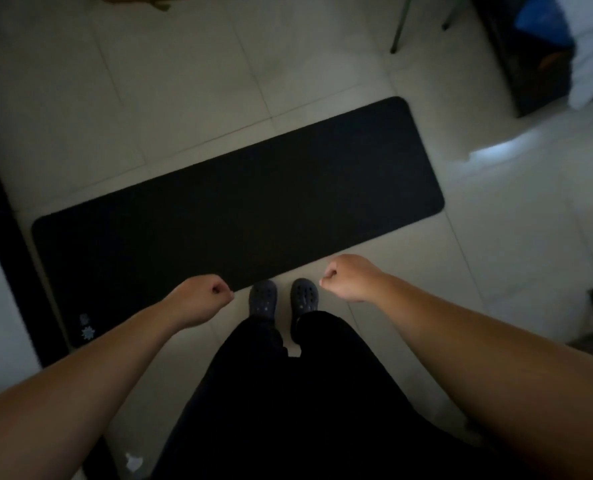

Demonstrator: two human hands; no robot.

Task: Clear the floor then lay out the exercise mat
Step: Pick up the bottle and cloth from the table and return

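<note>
I stand looking down at the long black rectangular exercise mat with rounded corners, which lies unrolled and flat on the pale tiled floor, running on a slant from about eight o'clock up toward two o'clock. A small pale logo shows near its corner at eight o'clock. My two feet in dark perforated clogs are planted side by side at the mat's near long edge, the toe of the left one touching or just overlapping it. My left hand hangs in the air at seven o'clock from the clogs, its fingers curled tight into a fist that holds nothing; it overlaps the mat's near edge in the view. My right hand hovers at one o'clock from the clogs, fingers likewise pressed together into an empty fist, just beside the mat's edge. My black trousers fill the lower middle. Toward one o'clock a thin dark green furniture leg stands on the tiles, and at two o'clock a dark cabinet carries something blue and white, too blurred to make out. A dark band runs along the floor at nine o'clock, beside the mat's far left end.
</note>
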